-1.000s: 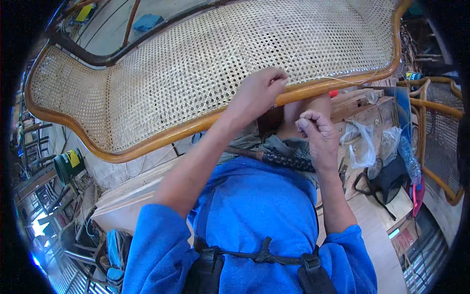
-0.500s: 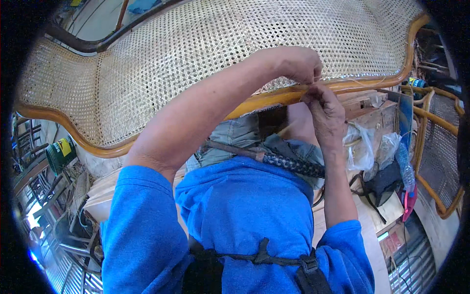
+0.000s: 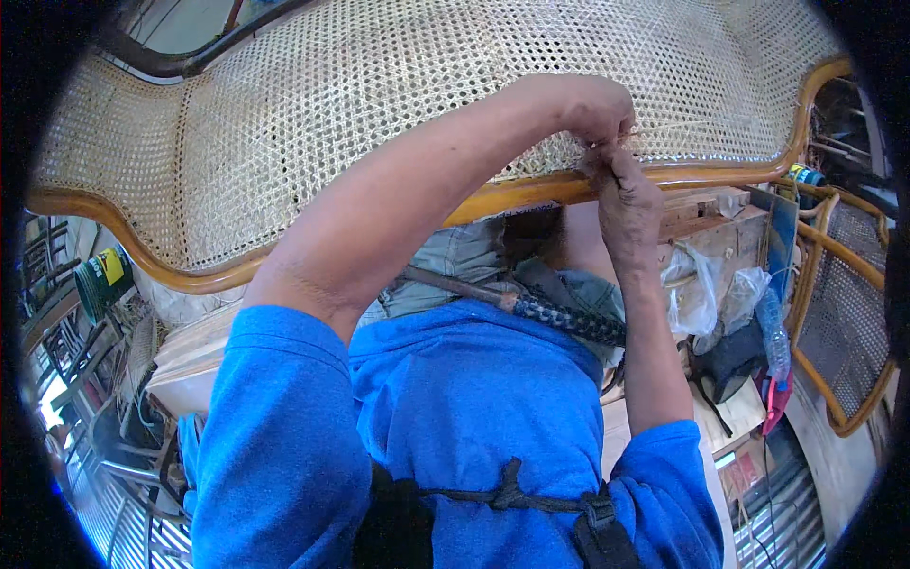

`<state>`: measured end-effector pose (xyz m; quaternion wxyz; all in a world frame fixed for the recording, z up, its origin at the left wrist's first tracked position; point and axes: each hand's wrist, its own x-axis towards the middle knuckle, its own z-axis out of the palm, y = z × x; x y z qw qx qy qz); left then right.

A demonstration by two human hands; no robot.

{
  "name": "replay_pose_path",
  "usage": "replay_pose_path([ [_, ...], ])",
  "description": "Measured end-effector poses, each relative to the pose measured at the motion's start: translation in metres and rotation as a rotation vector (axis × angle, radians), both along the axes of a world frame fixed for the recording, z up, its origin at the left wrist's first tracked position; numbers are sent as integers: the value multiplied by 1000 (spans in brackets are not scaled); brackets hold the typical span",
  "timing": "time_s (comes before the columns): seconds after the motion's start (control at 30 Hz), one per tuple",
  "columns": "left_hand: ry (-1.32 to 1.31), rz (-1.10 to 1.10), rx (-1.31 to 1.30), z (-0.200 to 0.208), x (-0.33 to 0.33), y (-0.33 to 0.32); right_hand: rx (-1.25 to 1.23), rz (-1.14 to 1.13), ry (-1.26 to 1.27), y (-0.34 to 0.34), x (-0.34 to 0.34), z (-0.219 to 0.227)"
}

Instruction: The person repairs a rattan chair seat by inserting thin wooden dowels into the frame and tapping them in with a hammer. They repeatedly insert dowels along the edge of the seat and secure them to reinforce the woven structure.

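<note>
A large panel of woven cane webbing [image 3: 379, 104] lies across my front, edged by a curved, glossy orange-brown wooden rail [image 3: 512, 194]. Over the webbing, just beyond the rail, my left hand [image 3: 599, 112] is closed in a pinch, its wrist bent. My right hand [image 3: 629, 197] comes up from below and pinches right beside it at the rail, thumb against curled fingers. Thin pale cane strands appear next to the fingertips, and both hands seem to grip one; the exact grip is mostly hidden. Across my lap rests a rod with a dark, patterned wrapped handle [image 3: 569, 320].
Stacked wooden boards [image 3: 701, 213] stand under the panel at right, near clear plastic bags [image 3: 697, 289] and a plastic bottle [image 3: 775, 332]. Another cane-panelled frame [image 3: 839, 313] leans at far right. A green can [image 3: 102, 284] and dark chair frames fill the left side.
Both hands have moved slightly up and away from me, from the rail onto the edge of the webbing, still pinched close together. The view has shifted a little.
</note>
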<state>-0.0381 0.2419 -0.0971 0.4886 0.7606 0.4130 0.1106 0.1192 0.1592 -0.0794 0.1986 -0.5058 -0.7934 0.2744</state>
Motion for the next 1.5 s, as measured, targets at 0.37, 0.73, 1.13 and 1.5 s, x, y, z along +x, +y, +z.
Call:
replay_pose_path([
  [0.37,119,1,-36,1,9,8,96,-19,-48,-11,-19,24],
  [0.73,345,-59,-74,28,35,11,239,66,-70,-19,-17,15],
  [1.13,361,-28,-186,54,34,7,278,126,-128,-17,-17,13],
  [1.5,415,-80,-79,50,37,11,178,138,26,-13,-4,-3],
])
